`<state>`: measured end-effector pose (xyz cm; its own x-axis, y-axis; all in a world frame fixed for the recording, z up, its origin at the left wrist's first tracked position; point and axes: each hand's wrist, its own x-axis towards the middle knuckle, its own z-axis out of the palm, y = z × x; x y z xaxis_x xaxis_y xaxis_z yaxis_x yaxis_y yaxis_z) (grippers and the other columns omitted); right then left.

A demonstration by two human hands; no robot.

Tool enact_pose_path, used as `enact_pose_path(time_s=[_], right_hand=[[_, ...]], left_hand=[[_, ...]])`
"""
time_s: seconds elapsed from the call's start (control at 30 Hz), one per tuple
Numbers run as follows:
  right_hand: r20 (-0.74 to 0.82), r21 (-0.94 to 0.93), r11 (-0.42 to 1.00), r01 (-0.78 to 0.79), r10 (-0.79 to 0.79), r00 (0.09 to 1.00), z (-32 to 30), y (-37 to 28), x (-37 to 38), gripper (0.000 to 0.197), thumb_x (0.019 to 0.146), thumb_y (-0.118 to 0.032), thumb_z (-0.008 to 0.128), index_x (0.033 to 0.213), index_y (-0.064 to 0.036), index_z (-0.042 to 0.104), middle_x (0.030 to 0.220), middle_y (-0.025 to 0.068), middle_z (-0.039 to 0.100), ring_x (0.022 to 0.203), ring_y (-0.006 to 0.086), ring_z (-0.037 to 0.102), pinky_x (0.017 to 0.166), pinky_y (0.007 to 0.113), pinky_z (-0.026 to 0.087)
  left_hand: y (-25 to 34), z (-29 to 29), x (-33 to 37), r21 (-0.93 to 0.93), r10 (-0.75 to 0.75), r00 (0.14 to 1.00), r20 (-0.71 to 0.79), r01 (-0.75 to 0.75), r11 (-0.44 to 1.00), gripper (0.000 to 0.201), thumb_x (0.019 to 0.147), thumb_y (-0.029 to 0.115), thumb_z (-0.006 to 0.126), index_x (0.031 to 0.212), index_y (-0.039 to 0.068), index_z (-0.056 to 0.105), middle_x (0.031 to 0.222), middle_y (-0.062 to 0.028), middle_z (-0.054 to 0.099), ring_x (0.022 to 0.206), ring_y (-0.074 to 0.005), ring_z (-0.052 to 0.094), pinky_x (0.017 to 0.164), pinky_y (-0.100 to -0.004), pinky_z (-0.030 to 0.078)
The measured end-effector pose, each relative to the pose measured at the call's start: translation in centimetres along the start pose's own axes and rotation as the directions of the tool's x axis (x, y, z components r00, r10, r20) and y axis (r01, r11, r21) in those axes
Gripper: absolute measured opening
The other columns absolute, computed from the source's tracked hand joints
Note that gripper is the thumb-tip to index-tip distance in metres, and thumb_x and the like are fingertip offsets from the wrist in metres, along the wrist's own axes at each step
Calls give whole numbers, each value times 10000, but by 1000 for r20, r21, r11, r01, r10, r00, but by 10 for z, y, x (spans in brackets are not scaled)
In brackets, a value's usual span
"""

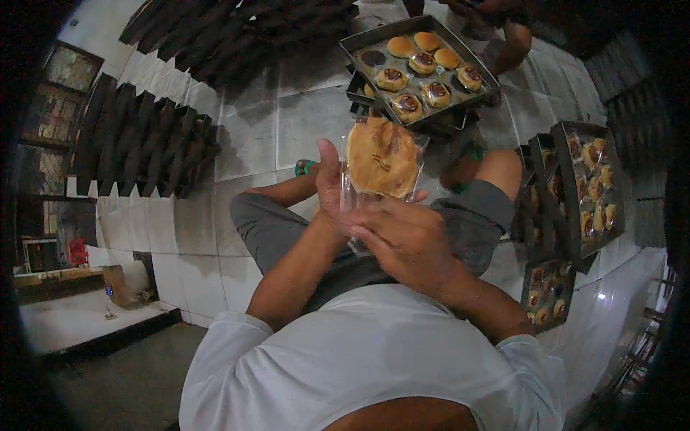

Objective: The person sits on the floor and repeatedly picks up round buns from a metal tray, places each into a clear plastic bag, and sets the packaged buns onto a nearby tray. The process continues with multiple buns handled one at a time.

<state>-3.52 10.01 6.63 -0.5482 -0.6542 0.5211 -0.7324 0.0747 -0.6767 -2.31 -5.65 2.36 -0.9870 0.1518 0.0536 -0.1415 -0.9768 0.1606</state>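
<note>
A golden-brown flat bun [383, 158] sits in a clear plastic bag [352, 192] in front of my body. My left hand [328, 188] supports the bagged bun along its left side and from beneath, thumb stretched up and away. Across the near end of the bag lies my right hand [404, 233], its fingers folded over the plastic and touching my left hand. Just beyond is a dark metal tray [471, 97] with several buns on it, some bare and some wrapped with round labels. Part of my left fingers is hidden behind the bag.
Stacked trays of wrapped buns [611, 241] stand at the right, with a smaller tray [566, 305] nearer. Dark empty trays [136, 144] lean in rows at the left and far left. Another person's arm [516, 47] shows beyond the front tray. White tiles [244, 147] cover the floor.
</note>
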Motion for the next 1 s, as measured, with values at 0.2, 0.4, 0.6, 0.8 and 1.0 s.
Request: enact_pose_path(time_s=[0.2, 0.4, 0.6, 0.8, 1.0], right_hand=[[231, -214, 975, -54, 104, 967, 9, -9, 2, 184, 850, -155, 798, 966, -55, 696, 876, 104, 667, 791, 298, 702, 673, 433, 553], [541, 743, 614, -268, -314, 780, -67, 3, 12, 156, 828, -162, 817, 885, -60, 713, 815, 66, 699, 711, 223, 707, 643, 371, 567], [79, 57, 993, -105, 100, 992, -62, -12, 4, 146, 885, -74, 784, 1013, -14, 748, 950, 98, 735, 814, 251, 733, 702, 342, 583], [122, -205, 969, -135, 162, 979, -37, -8, -2, 110, 869, -127, 743, 941, -57, 698, 902, 79, 645, 762, 266, 692, 664, 414, 563], [211, -54, 976, -212, 219, 953, -71, 15, 14, 283, 815, -125, 810, 1067, -35, 720, 1009, 120, 730, 943, 322, 735, 887, 426, 568]], left_hand=[[4, -10, 4, 180, 134, 980, -145, -107, 978, 817, 943, 708, 619, 1434, 62, 529, 1328, -191, 620, 1192, -341, 646, 979, -505, 587], [6, -27, 12, -92, 126, 906, -405, -177, 980, 769, 923, 673, 679, 1383, 66, 570, 1283, -154, 666, 1139, -334, 683, 963, -524, 599], [-26, 28, 21, -157, -26, 976, -216, -9, 988, 876, 888, 733, 676, 1481, 112, 504, 1400, -154, 616, 1272, -352, 627, 1066, -600, 526], [-29, 22, 37, 48, 54, 977, -206, -45, 998, 822, 914, 712, 665, 1468, 124, 515, 1364, -124, 635, 1230, -314, 647, 1021, -590, 555], [-20, -16, 41, -128, 57, 890, -453, -128, 983, 730, 951, 679, 637, 1428, 132, 555, 1341, -115, 647, 1216, -314, 644, 1004, -563, 558]])
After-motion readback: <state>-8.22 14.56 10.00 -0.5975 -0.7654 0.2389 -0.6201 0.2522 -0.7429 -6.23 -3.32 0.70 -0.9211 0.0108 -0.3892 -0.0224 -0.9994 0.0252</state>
